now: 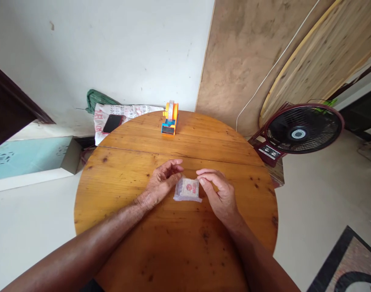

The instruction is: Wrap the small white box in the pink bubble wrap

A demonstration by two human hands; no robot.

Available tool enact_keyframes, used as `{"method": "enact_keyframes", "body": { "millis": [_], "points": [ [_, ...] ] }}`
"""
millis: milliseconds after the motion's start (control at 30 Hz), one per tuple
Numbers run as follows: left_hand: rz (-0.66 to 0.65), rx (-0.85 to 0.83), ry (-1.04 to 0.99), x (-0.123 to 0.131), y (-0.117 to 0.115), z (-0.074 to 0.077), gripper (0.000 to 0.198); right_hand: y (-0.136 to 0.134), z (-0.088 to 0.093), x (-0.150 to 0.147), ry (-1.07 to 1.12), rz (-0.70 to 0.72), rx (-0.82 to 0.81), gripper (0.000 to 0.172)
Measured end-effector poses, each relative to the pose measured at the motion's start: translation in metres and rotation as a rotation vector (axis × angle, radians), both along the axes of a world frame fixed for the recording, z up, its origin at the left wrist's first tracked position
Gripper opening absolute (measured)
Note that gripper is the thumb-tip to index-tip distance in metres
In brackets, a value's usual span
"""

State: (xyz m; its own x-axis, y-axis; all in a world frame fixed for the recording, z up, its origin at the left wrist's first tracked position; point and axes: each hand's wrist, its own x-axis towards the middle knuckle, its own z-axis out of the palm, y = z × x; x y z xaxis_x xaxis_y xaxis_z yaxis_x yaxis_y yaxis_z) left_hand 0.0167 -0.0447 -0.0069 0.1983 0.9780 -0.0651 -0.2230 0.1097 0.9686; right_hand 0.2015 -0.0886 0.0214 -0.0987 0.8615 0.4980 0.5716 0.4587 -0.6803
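Observation:
A small square packet in clear bubble wrap (pixel 190 188), with a red print on its pale face, is on the round wooden table between my hands. My left hand (pixel 164 180) has its thumb at the packet's upper left corner, the index finger extended beyond it and the other fingers curled. At the upper right corner, thumb and index finger of my right hand (pixel 219 192) come together on the edge of the wrap. Fingertips hide both upper corners. Farther back on the table stands an orange and blue tape dispenser (pixel 170 119) holding a roll of tape.
The wooden table (pixel 127 239) has a seam across it. Beyond its far left edge, a dark phone (pixel 112 123) lies on a white printed sack (pixel 133 108), beside a green bag (pixel 100 100). A fan (pixel 303 129) stands to the right. A white wall rises behind the table.

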Motion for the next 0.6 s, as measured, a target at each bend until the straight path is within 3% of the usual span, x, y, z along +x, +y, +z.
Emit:
{"method": "enact_keyframes", "body": {
  "millis": [200,467,600],
  "points": [
    [0.183,0.144,0.118,-0.008,0.01,-0.006,0.036,0.007,-0.004,0.008,0.245,-0.132,-0.075,0.017],
    [0.304,0.312,0.546,-0.018,0.024,-0.017,0.036,0.036,-0.052,0.012,0.275,-0.179,-0.121,0.022],
    [0.342,0.329,0.67,-0.025,0.035,-0.025,0.037,0.041,-0.061,0.013,0.308,-0.181,-0.132,0.024]
  ]
}}
